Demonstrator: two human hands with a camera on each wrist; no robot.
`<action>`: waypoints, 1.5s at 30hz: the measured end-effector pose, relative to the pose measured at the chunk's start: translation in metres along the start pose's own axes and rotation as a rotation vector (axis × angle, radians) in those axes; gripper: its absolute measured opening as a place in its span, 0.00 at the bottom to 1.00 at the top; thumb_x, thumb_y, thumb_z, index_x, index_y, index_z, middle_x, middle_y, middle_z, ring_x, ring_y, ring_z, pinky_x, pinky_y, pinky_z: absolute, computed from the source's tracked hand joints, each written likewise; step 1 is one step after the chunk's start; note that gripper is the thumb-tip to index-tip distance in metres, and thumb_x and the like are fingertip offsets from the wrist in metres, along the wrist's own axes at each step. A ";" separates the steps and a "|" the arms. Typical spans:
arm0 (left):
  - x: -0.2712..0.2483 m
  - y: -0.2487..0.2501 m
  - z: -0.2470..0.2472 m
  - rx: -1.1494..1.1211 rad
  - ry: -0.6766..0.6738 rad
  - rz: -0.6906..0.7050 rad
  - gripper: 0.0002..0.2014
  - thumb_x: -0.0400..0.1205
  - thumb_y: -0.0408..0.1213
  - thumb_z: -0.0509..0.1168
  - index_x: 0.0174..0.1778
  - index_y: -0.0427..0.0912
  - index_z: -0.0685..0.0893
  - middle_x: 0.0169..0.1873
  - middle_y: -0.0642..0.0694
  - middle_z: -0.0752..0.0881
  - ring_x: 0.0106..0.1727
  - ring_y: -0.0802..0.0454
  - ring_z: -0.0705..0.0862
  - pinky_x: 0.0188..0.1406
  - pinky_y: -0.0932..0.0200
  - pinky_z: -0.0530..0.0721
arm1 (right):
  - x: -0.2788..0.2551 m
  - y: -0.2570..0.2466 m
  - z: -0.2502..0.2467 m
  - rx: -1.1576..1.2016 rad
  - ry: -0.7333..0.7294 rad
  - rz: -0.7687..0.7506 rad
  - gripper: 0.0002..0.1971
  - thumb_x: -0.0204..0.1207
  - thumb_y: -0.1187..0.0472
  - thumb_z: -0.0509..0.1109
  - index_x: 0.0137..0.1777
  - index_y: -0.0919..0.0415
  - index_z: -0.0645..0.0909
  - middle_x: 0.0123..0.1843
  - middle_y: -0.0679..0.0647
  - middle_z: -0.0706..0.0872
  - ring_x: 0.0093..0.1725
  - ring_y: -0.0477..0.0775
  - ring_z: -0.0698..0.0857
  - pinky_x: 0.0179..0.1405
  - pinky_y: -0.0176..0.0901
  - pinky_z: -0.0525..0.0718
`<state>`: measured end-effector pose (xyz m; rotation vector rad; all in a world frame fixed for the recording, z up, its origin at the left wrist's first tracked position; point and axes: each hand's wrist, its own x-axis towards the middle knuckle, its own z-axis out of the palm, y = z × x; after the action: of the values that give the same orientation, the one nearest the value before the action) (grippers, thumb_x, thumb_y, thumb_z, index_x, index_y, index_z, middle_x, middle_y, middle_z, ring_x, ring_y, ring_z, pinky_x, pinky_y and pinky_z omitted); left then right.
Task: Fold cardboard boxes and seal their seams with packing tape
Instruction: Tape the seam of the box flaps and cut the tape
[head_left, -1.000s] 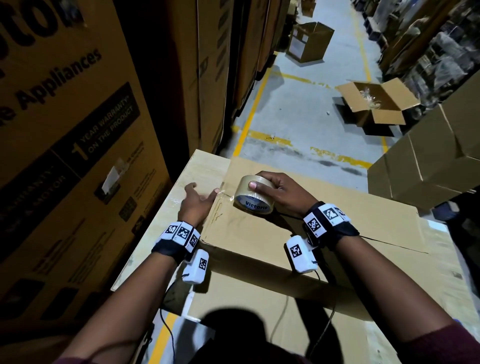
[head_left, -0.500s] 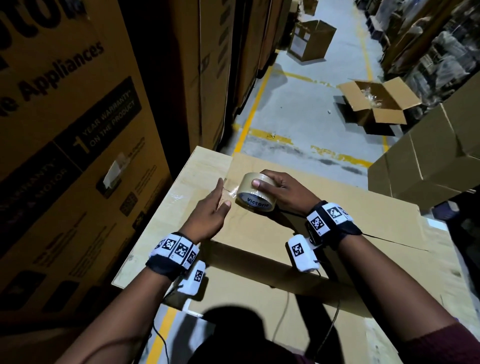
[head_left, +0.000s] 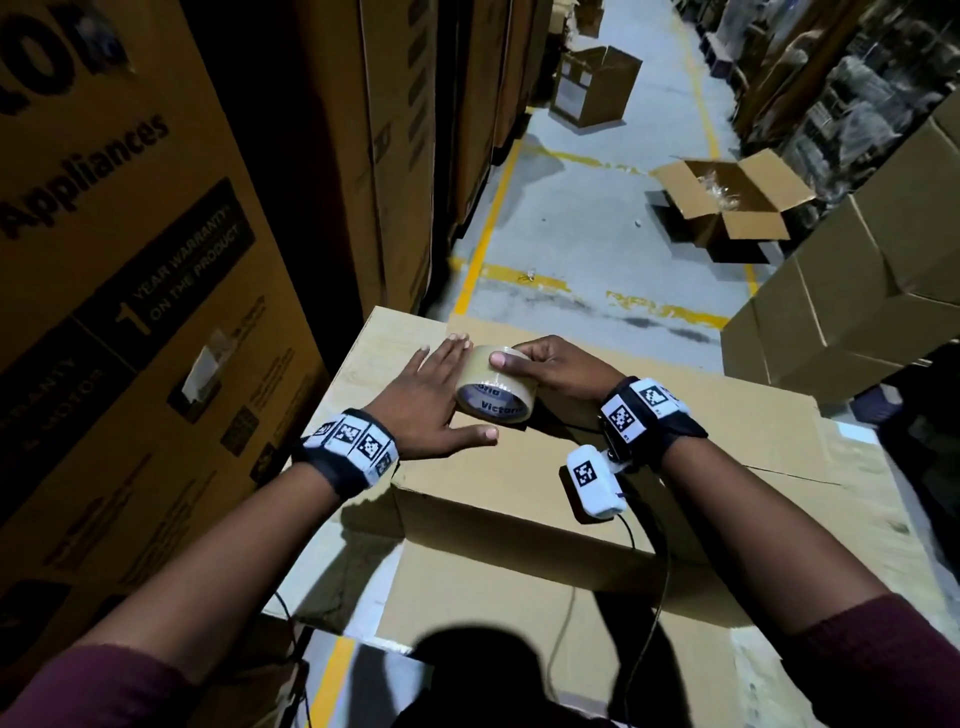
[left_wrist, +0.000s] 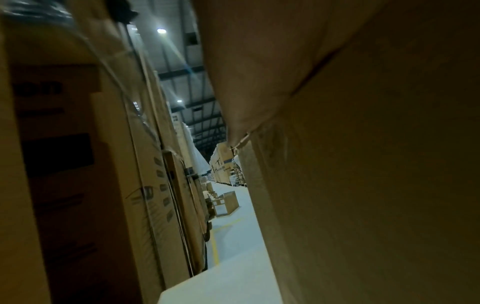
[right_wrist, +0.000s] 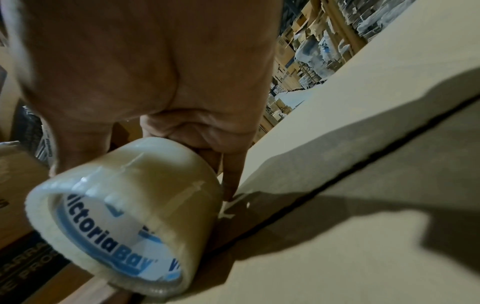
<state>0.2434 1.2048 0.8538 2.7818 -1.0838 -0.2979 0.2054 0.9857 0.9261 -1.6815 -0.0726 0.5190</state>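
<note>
A closed brown cardboard box (head_left: 675, 415) lies flat-topped in front of me, its centre seam (right_wrist: 337, 181) running between the two top flaps. My right hand (head_left: 550, 366) grips a roll of clear packing tape (head_left: 493, 382) with a blue and white core, held against the box top at its far left end; the same roll (right_wrist: 124, 216) fills the lower left of the right wrist view. My left hand (head_left: 434, 400) lies flat with straight fingers on the box top, just left of the roll and touching it. The left wrist view shows only cardboard and the aisle.
A tall stack of printed appliance cartons (head_left: 130, 312) rises close on my left. The box rests on a wider cardboard surface (head_left: 332, 545). An open carton (head_left: 727, 202) and another box (head_left: 595, 85) stand on the grey floor ahead. Stacked boxes (head_left: 857, 291) sit at right.
My left hand has gone from a loose grip near the tape's free end to lying flat beside the roll. The right hand kept the roll at the box's far left end.
</note>
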 end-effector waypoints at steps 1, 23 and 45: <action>0.002 0.001 0.004 0.036 0.003 -0.017 0.61 0.71 0.86 0.38 0.89 0.41 0.38 0.89 0.43 0.40 0.88 0.53 0.35 0.87 0.40 0.46 | 0.001 0.001 -0.001 0.018 0.000 0.004 0.23 0.81 0.50 0.75 0.47 0.75 0.82 0.39 0.67 0.79 0.33 0.58 0.78 0.33 0.44 0.78; 0.035 0.043 -0.001 0.251 -0.038 0.070 0.60 0.72 0.84 0.31 0.88 0.39 0.36 0.88 0.42 0.35 0.88 0.50 0.33 0.86 0.38 0.39 | -0.093 0.041 -0.130 -0.359 0.128 0.004 0.26 0.75 0.39 0.77 0.25 0.55 0.74 0.25 0.53 0.71 0.28 0.51 0.70 0.34 0.44 0.66; 0.048 0.042 0.016 0.327 -0.001 0.065 0.50 0.78 0.78 0.32 0.89 0.46 0.37 0.88 0.44 0.36 0.88 0.50 0.36 0.87 0.43 0.40 | -0.231 0.075 -0.255 -0.392 0.486 0.086 0.26 0.70 0.46 0.81 0.27 0.60 0.71 0.23 0.53 0.64 0.22 0.46 0.61 0.21 0.34 0.57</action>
<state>0.2471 1.1403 0.8405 3.0161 -1.3278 -0.1228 0.0761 0.6581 0.9447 -2.1609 0.2687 0.1503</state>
